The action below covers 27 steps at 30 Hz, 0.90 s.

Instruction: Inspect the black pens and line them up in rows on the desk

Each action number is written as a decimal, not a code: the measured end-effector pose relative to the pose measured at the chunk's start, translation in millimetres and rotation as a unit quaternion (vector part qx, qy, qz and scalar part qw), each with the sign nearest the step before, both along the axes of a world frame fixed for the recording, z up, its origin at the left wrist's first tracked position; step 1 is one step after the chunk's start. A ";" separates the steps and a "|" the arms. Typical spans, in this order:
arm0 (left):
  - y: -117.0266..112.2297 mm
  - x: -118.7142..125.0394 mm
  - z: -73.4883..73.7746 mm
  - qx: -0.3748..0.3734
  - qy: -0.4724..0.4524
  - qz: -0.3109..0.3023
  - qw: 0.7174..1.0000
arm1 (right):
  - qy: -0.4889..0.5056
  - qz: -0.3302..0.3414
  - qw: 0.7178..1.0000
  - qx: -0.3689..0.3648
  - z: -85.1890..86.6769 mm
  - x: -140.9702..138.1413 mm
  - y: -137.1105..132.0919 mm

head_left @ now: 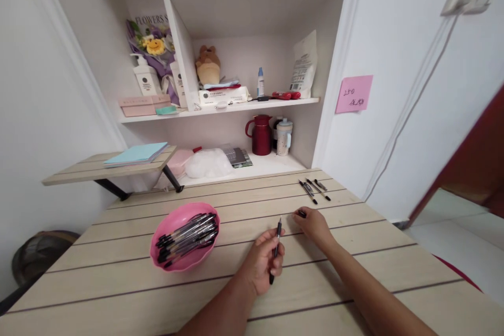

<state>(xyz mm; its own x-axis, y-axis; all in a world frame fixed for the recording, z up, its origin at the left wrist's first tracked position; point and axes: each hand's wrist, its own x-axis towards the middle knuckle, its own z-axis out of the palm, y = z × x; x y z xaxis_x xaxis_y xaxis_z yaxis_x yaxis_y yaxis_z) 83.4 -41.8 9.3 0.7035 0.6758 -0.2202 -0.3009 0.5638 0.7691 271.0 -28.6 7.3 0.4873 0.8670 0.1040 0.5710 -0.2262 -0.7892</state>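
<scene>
My left hand [264,262] is closed around a black pen [277,244], its bare tip pointing up and away from me. To its right, my right hand [314,227] pinches a small black pen cap [302,213] just above the table. The cap and the pen are apart. Beyond my right hand lie a few pens and loose pen parts [308,192] on the wood. Left of my hands stands a pink bowl [185,263] with a wavy rim, holding a heap of capped black pens [189,236].
The slatted table [129,283] meets a white shelf unit [252,105] at the back. A small raised stand [84,165] carries blue paper [136,153] at the back left. A red jug [261,135] and a pale cup [284,136] stand on the lower shelf.
</scene>
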 end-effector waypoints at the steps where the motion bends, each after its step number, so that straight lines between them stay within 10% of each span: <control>1: 0.0 0.2 0.0 -0.001 -0.001 -0.001 1.000 | -0.061 0.001 0.998 -0.022 2.2 2.4 2.2; 9: 0.1 1.7 -0.9 -0.006 0.001 -0.004 1.000 | -0.326 -0.009 0.940 -0.106 -1.7 -13.7 22.6; 18: 0.8 2.7 -2.3 -0.004 -0.009 -0.003 1.000 | -0.030 0.048 0.990 0.129 0.1 0.2 44.0; 23: 0.8 2.4 -0.5 -0.011 -0.006 -0.001 1.000 | -0.003 0.060 0.993 0.099 7.1 45.6 33.0; 27: 0.0 2.1 1.7 -0.010 -0.004 0.002 1.000 | -0.182 0.141 0.973 -0.004 8.0 56.2 13.7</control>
<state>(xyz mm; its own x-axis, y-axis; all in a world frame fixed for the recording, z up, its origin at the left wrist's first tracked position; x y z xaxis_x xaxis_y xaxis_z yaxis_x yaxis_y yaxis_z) 85.5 -41.8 11.1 0.7027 0.6741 -0.2274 -0.3091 0.5772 0.7558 327.2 -14.8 15.4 0.1624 0.9625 0.2175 0.8524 -0.0258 -0.5223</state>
